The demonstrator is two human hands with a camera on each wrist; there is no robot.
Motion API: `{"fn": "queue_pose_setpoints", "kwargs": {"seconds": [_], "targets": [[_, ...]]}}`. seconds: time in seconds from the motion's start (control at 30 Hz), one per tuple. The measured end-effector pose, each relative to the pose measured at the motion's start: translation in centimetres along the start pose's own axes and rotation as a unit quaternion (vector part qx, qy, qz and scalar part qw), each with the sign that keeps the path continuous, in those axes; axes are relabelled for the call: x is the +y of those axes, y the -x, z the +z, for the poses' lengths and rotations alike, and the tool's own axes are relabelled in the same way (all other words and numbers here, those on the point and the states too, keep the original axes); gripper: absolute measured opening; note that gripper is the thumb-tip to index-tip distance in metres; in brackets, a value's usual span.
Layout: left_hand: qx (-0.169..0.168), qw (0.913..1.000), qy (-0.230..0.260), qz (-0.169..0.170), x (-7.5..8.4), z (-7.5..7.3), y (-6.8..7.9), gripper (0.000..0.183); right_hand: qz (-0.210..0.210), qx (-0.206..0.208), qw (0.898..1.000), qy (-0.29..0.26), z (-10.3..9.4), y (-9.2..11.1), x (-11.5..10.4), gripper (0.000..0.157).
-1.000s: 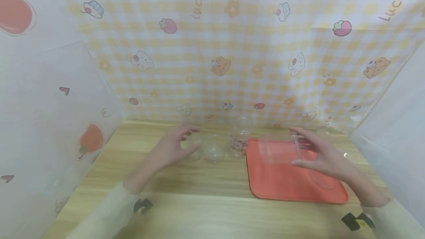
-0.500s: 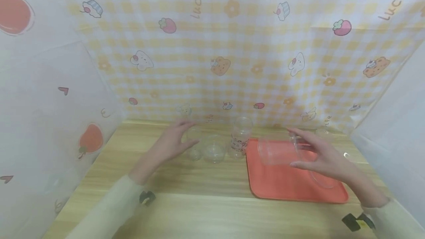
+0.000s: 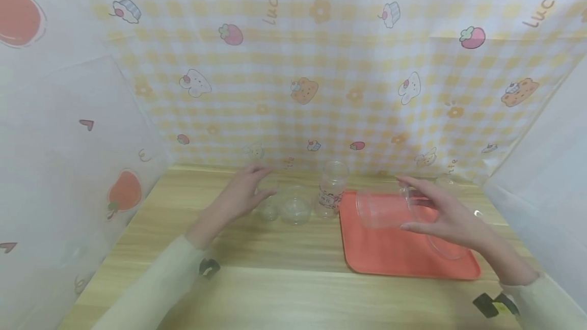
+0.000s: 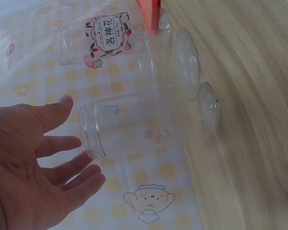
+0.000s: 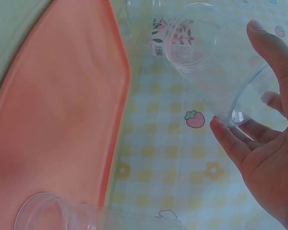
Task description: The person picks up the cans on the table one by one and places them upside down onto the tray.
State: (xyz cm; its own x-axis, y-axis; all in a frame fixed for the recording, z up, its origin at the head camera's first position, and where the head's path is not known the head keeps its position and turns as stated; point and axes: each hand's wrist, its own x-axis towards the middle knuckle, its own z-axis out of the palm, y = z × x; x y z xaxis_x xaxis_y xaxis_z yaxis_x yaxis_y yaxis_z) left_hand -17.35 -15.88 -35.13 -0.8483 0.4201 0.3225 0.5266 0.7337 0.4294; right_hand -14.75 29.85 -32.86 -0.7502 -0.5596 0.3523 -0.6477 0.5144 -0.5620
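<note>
My right hand [image 3: 451, 218] grips a clear plastic jar [image 3: 382, 209] by its base end, tipped on its side above the orange-red tray [image 3: 390, 263]. In the right wrist view, thumb and fingers curl round that end. My left hand [image 3: 229, 202] hovers beside the mouth of another clear jar [image 4: 144, 122], fingers spread; whether a fingertip touches the rim I cannot tell. That jar stands upright on the table. Right of it are a second clear jar [image 3: 295, 208] and a jar with a pink floral label [image 3: 331, 197].
Another clear jar [image 5: 45, 215] stands on the tray, partly hidden behind my right hand in the head view. A checked cloth [image 3: 307, 65] hangs behind the wooden table [image 3: 284, 294], and pale sheets close off both sides.
My left hand has shifted slightly at the leftmost jar, its forearm moving a little right and up. My right hand and the jar in it stay almost still.
</note>
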Motion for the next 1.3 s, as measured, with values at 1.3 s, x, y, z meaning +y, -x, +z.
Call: {"fn": "queue_pose_setpoints", "kwargs": {"seconds": [1.3], "targets": [[-0.13,0.985,-0.102,-0.049,2.7,-1.5,-2.8,0.032,-0.019,-0.026,0.999,0.026,0.2,-0.3,0.4,0.096]]}}
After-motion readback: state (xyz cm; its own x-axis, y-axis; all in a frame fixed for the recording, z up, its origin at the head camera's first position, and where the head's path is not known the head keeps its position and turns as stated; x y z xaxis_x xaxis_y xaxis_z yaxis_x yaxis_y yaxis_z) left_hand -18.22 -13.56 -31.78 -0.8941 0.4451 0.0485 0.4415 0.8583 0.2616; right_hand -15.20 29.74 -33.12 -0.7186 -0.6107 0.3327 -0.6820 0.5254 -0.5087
